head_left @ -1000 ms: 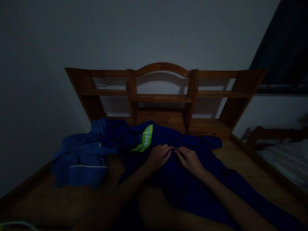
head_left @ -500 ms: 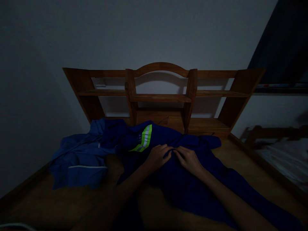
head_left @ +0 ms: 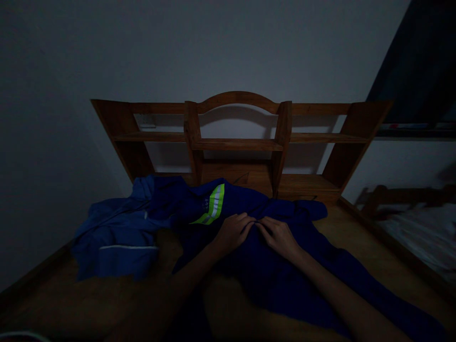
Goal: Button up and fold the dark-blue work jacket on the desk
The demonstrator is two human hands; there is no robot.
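A dark blue work garment point(head_left: 285, 285) with a yellow-green and silver reflective stripe point(head_left: 215, 202) lies spread over the wooden surface. At its middle, my left hand point(head_left: 233, 232) pinches the cloth between thumb and fingers. My right hand point(head_left: 279, 236) pinches the same garment just beside it, the fingertips of both hands nearly meeting. Whether a button or only a fold sits between them is too dark and small to tell. Left of the dark garment, and touching it, is a crumpled lighter blue garment point(head_left: 117, 259) with a thin white trim line.
Behind the clothes stands a wooden shelf unit point(head_left: 237, 145) against a pale wall point(head_left: 228, 47). To the right, beyond the raised edge of the surface, is a wooden frame point(head_left: 409, 195) with whitish bedding or plastic point(head_left: 423, 232). A dark window or curtain point(head_left: 420, 71) hangs at upper right.
Both hands stay at the same spot on the dark blue garment, their fingertips shifting only slightly. The view has moved a little; the clothes lie as before.
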